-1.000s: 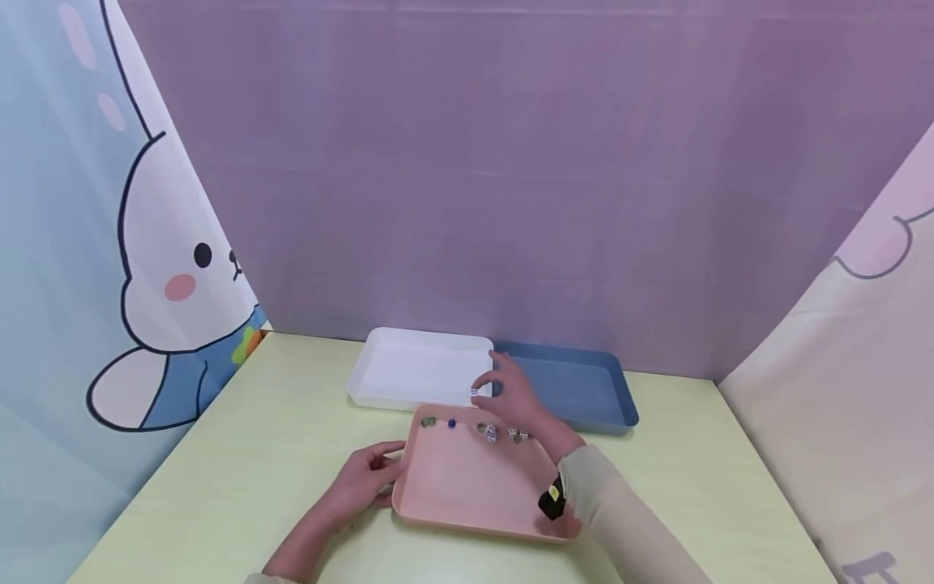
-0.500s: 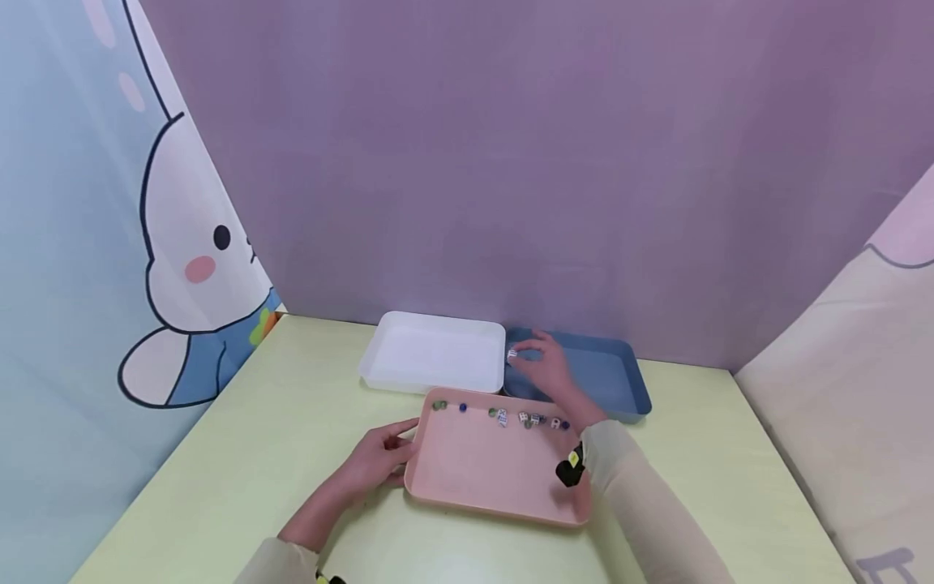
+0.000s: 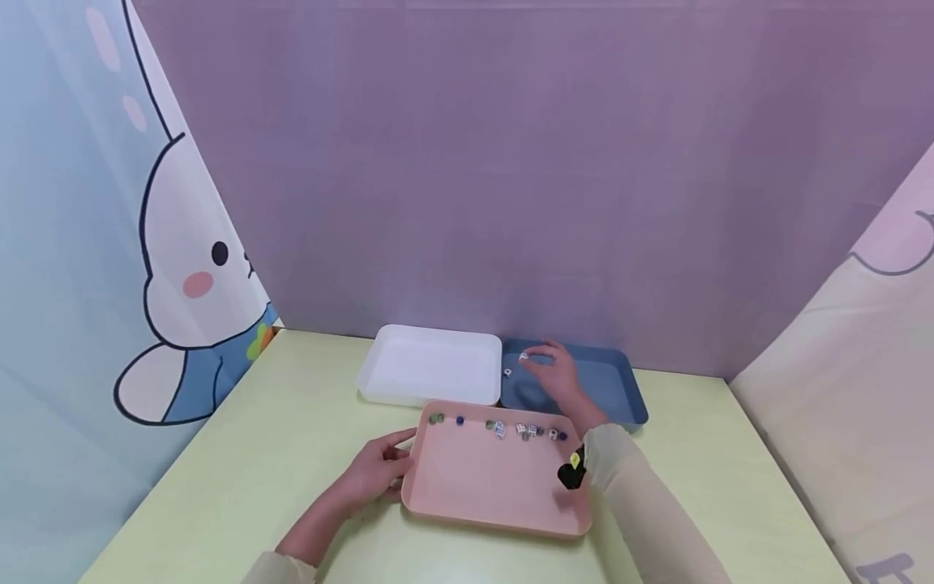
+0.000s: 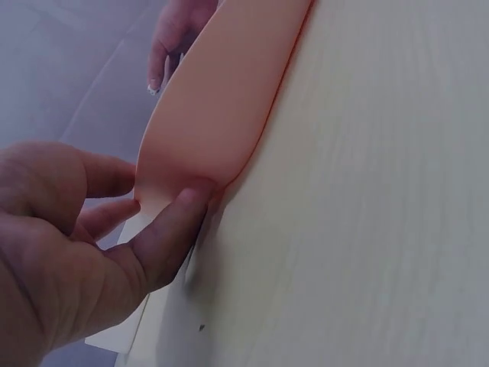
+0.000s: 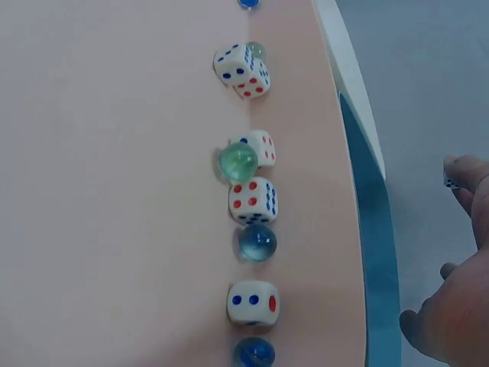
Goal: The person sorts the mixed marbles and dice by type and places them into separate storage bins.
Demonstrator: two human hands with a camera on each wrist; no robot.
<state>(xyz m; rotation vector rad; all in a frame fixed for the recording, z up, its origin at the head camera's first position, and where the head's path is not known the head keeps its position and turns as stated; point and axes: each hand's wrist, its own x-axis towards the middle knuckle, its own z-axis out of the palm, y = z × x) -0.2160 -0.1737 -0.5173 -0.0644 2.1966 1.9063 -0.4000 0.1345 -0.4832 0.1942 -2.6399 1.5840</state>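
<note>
Arrangement of trays, dice and marbles on a pale table, listed from near to far. The pink tray is gripped at its left edge by the left hand, thumb and fingers bent against the wall. The tray's right part is crossed from above by the right sleeve and a black wrist device, by which its right edge is partly hidden. Along its far wall a loose row is formed by five dice and several marbles, green, clear and blue, some touching. Beyond, the white tray and, just beside it on the right, the blue tray are set. Above the latter, a pinched die is held between thumb and forefinger of the right hand, the grip nearly closed; a second die is seen near the blue tray's left wall. The scene is bounded behind by a purple curtain and on the left by a rabbit-printed cloth.
</note>
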